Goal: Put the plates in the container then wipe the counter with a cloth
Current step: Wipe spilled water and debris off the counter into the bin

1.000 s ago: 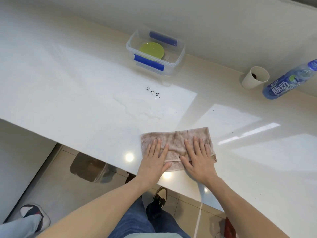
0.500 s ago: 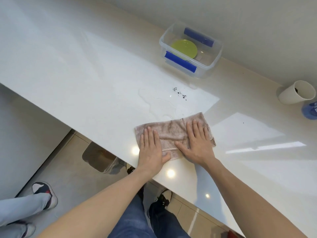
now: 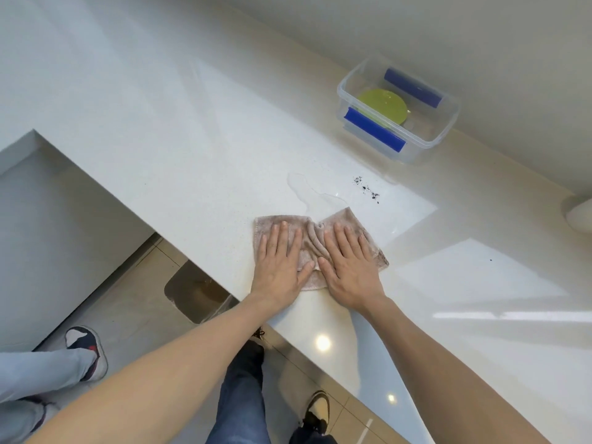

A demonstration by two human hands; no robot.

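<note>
A pinkish-brown cloth (image 3: pixel 312 233) lies flat on the white counter (image 3: pixel 192 155) near its front edge. My left hand (image 3: pixel 280 262) presses palm-down on the cloth's left half, and my right hand (image 3: pixel 347 262) presses on its right half, fingers spread. Just beyond the cloth is a clear puddle of water (image 3: pixel 307 190), and dark crumbs (image 3: pixel 366 189) lie to its right. At the back stands a clear plastic container (image 3: pixel 443 136) with blue clips, holding a green plate (image 3: pixel 382 105).
A white paper cup (image 3: pixel 578 214) lies at the right edge. Below the counter's front edge are a bin (image 3: pixel 195 291) on the tiled floor, my own legs, and another person's legs and shoes (image 3: pixel 86 350) at the left.
Both hands have slid the cloth away from the front edge toward the puddle, so its far edge now reaches the water. The view has swung left; the bottle has left the frame.
</note>
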